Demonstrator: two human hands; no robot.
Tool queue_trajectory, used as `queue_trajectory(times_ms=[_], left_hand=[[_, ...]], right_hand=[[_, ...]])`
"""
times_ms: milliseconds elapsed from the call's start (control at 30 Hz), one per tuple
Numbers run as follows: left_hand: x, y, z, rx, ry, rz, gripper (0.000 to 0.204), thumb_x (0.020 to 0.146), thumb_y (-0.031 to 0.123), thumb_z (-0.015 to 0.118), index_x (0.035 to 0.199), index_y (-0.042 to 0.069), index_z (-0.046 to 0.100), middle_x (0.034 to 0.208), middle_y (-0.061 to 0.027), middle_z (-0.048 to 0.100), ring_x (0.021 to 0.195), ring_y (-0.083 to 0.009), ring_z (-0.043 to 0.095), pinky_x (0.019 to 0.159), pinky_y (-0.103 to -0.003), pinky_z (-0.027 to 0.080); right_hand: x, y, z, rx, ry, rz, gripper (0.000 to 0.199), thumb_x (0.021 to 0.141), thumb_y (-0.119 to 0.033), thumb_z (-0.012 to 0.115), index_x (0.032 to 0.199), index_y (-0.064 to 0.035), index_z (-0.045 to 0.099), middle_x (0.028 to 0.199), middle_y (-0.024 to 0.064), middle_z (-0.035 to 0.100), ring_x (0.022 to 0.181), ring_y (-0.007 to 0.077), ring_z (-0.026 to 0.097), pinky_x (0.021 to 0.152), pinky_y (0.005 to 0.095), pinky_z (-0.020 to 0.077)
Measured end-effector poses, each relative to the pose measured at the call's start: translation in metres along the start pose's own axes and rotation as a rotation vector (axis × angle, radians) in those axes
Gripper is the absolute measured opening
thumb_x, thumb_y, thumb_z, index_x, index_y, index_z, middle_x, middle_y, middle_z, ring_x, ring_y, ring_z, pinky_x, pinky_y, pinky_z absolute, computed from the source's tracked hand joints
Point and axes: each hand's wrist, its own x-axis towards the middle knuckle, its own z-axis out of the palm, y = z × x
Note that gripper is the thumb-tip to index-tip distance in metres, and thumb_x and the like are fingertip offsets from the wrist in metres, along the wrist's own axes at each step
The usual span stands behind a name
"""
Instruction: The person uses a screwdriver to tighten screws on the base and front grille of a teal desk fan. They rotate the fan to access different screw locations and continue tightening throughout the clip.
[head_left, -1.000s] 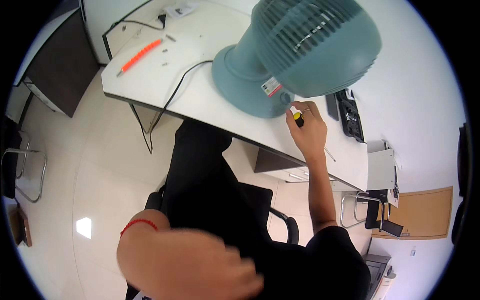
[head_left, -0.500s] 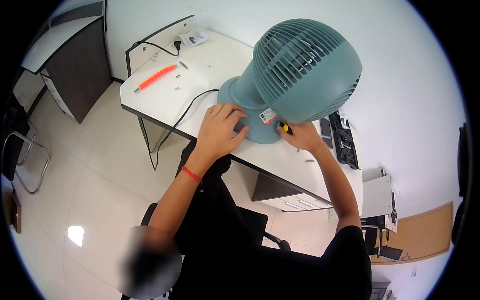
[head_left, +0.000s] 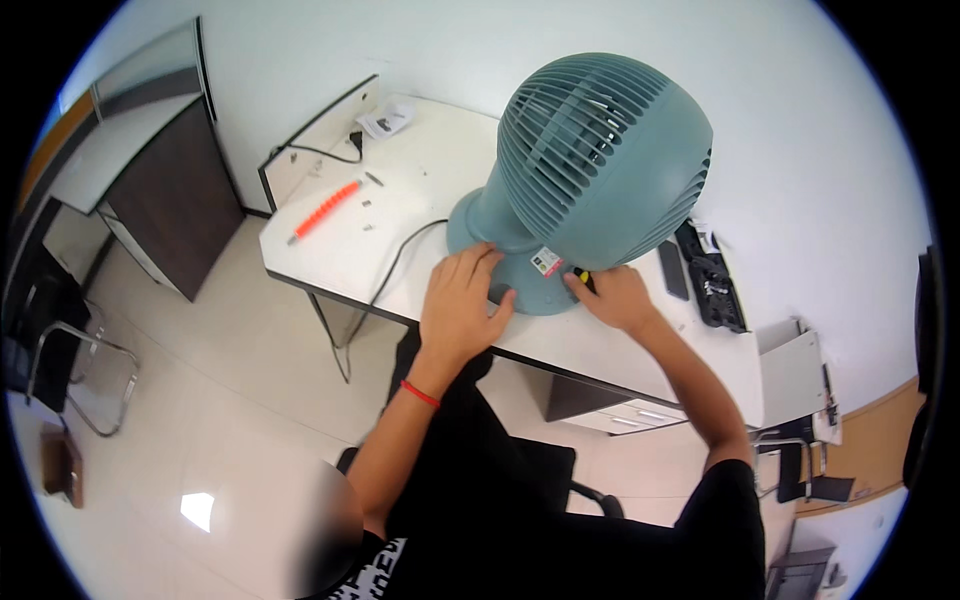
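Note:
A grey-green fan (head_left: 610,160) with a slatted round head stands on the white desk, its round base near the front edge. My left hand (head_left: 462,300) rests against the left side of the base, fingers stretched out and thumb apart, gripping nothing. At the right of the base, beside a small red-and-white label (head_left: 546,262), my right hand (head_left: 618,298) is closed around a black-and-yellow screwdriver (head_left: 585,279). Only part of its handle shows; its tip is hidden by my fingers and the fan.
A flexible orange extension shaft (head_left: 326,212) and small metal bits lie on the desk's left side. The fan's black cord (head_left: 400,250) hangs over the front edge. A folded paper (head_left: 387,118) sits at the back. Right of the fan are a dark phone (head_left: 673,270) and an open black tool case (head_left: 712,285).
The view has shifted, so the desk and fan sit lower and the tool case farther right. Both hands keep their places at the fan's base, the right still holding the screwdriver.

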Motion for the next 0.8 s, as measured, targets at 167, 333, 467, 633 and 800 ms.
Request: queue_trajectory(times_ms=[167, 333, 467, 633, 800], left_hand=[[0.002, 0.0, 0.001, 0.04, -0.021, 0.028, 0.042, 0.082, 0.02, 0.084, 0.118, 0.004, 0.071, 0.133, -0.0119, 0.072, 0.129, -0.0361, 0.064, 0.109, -0.047, 0.047], [0.0, 0.0, 0.006, 0.05, -0.006, 0.041, 0.039, 0.083, 0.018, 0.083, 0.116, 0.003, 0.072, 0.129, -0.011, 0.074, 0.129, -0.035, 0.065, 0.109, -0.046, 0.047], [-0.001, 0.002, 0.008, 0.092, -0.018, 0.041, 0.036, 0.086, 0.018, 0.08, 0.118, 0.003, 0.072, 0.13, -0.0112, 0.073, 0.129, -0.0355, 0.064, 0.11, -0.047, 0.046], [-0.004, 0.007, 0.012, 0.158, -0.017, 0.043, 0.037, 0.09, 0.017, 0.073, 0.124, 0.003, 0.071, 0.135, -0.0125, 0.071, 0.134, -0.0367, 0.061, 0.114, -0.049, 0.044], [-0.005, 0.016, 0.013, 0.189, -0.032, 0.032, 0.045, 0.093, 0.02, 0.067, 0.134, 0.0, 0.068, 0.139, -0.0167, 0.065, 0.137, -0.0395, 0.055, 0.118, -0.053, 0.041]], right_hand=[[0.015, 0.019, -0.016, 0.006, 0.033, -0.379, 0.037, 0.102, -0.039, 0.066, 0.115, -0.0056, 0.075, 0.102, 0.0186, 0.075, 0.095, 0.0432, 0.072, 0.087, 0.0529, 0.0584], [0.011, 0.02, 0.008, -0.074, 0.136, -0.378, 0.035, 0.102, -0.036, 0.063, 0.116, -0.0058, 0.074, 0.103, 0.0199, 0.075, 0.092, 0.0445, 0.072, 0.085, 0.0534, 0.0591], [0.006, 0.009, 0.023, 0.123, 0.065, -0.077, 0.034, 0.103, -0.037, 0.062, 0.111, -0.0063, 0.075, 0.1, 0.0236, 0.076, 0.087, 0.0474, 0.073, 0.08, 0.0559, 0.0599], [0.002, -0.012, -0.008, 0.116, -0.115, 0.099, 0.043, 0.102, -0.044, 0.062, 0.102, -0.0031, 0.076, 0.093, 0.0258, 0.076, 0.088, 0.0474, 0.074, 0.08, 0.0568, 0.0606], [-0.049, -0.026, -0.094, -0.043, -0.263, 0.071, 0.05, 0.101, -0.05, 0.064, 0.09, -0.0013, 0.075, 0.089, 0.0246, 0.075, 0.085, 0.0465, 0.074, 0.077, 0.0557, 0.0592]])
